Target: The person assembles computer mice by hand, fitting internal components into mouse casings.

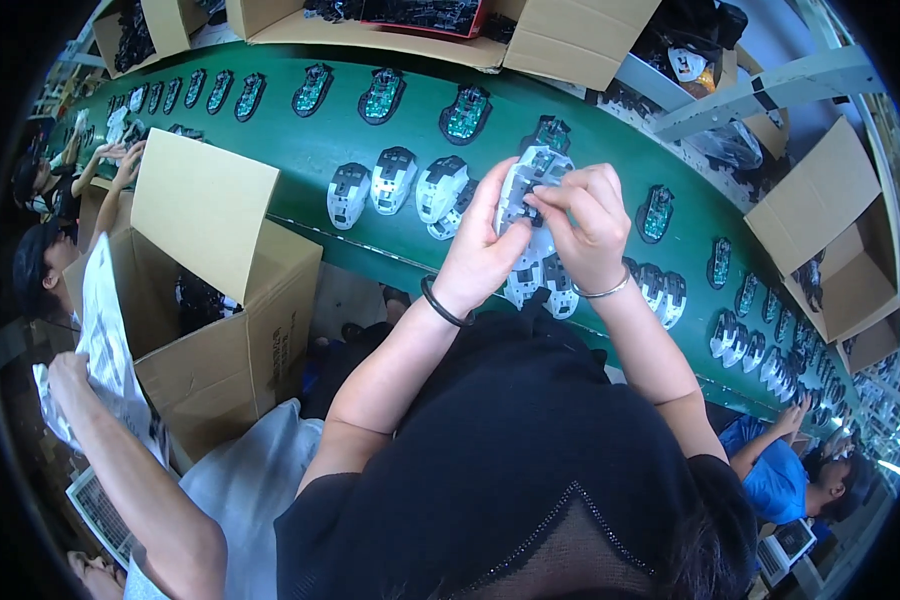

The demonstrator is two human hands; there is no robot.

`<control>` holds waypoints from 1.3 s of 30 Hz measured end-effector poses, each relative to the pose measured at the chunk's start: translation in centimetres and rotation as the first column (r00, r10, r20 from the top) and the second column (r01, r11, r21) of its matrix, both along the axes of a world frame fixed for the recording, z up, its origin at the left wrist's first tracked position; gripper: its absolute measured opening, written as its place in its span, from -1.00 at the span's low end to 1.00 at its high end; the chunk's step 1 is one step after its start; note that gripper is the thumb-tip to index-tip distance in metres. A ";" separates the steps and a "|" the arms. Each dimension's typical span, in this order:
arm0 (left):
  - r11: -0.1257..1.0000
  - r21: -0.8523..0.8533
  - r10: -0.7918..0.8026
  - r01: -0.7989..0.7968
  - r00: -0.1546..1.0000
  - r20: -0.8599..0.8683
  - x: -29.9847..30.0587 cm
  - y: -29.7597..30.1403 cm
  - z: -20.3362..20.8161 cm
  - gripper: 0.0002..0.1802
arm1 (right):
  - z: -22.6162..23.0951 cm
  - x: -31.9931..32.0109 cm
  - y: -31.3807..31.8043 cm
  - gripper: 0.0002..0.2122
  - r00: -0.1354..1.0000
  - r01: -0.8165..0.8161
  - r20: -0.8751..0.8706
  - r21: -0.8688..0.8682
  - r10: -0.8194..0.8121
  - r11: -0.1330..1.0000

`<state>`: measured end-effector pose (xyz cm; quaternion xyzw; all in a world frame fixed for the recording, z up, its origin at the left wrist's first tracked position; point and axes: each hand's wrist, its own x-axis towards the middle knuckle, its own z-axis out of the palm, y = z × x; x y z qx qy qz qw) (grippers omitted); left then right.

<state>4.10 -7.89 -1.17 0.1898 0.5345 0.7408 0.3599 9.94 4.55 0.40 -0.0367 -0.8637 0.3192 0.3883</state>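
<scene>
Left hand [484,238] grips a white shell [515,192], right hand [592,218] pinches it; carton [205,380] bears lettering [286,345].

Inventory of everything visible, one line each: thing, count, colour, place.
held mouse shell: one, white and grey, between the hands
other mouse shells: many, white and grey, bench's near side
circuit-board bases: many, black and green, mostly bench's far side
bench: one, green, across the middle
cardboard boxes: several, brown, left, top, right
silvery bag: one, left, in a co-worker's hand
co-workers: several, mixed clothing, left and right
wristband: one, black, left wrist
bangle: one, silver, right wrist
left hand: one, bare, gripping shell
right hand: one, bare, fingers at shell
</scene>
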 end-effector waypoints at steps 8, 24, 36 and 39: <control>0.999 -0.044 0.029 -0.031 0.999 -0.034 -0.5 -0.9 0.9 -0.35 | 0.8 0.3 0.7 -0.83 0.995 -0.097 0.031 0.000 0.097 0.995; 0.995 -0.071 0.074 -0.076 0.997 -0.018 -0.9 -1.6 1.1 -0.38 | 1.1 1.0 -1.2 -0.66 0.973 0.099 0.220 -0.145 -0.066 0.984; 0.997 -0.075 -0.040 0.029 0.988 -0.149 1.7 1.8 -2.0 -0.40 | -4.0 4.2 -1.3 -0.62 0.994 0.032 0.076 -0.879 0.075 0.476; 0.954 -0.101 -0.266 0.283 0.952 0.154 3.3 3.6 -3.0 -0.34 | -5.5 8.1 0.9 -0.55 0.990 -0.050 -0.036 -0.993 0.134 0.103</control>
